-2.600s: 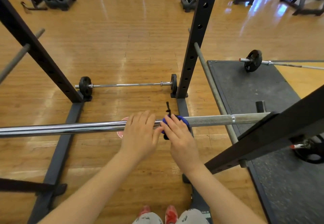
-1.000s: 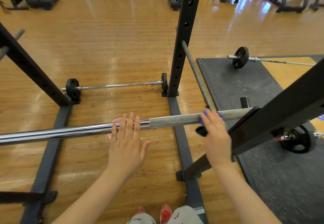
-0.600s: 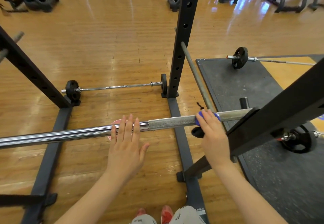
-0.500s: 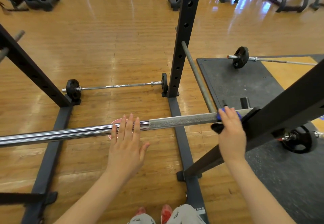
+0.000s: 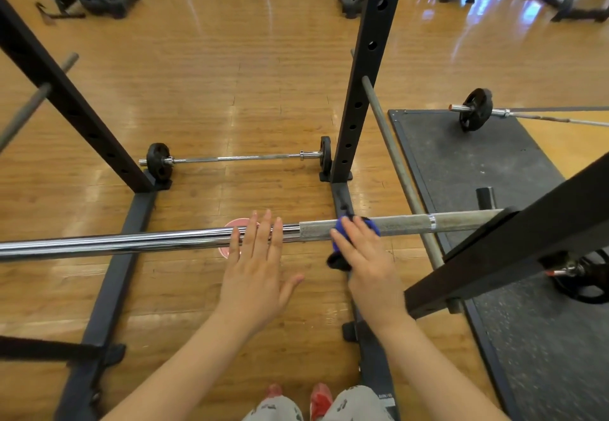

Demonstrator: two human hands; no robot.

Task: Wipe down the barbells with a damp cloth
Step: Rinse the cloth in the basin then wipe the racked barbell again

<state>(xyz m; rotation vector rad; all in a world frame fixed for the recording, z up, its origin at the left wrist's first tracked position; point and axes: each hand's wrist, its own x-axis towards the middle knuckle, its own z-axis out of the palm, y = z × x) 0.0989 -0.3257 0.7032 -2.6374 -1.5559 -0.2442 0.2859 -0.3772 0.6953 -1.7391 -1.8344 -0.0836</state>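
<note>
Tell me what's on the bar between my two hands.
Nothing: in the head view, bare bar runs from the left hand to the right hand.

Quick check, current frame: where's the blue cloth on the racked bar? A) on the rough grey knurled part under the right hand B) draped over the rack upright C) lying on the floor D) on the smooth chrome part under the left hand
A: the blue cloth sits under the right hand on the rough grey section of the racked bar; the left hand lies flat on the chrome part, with no cloth.
</note>
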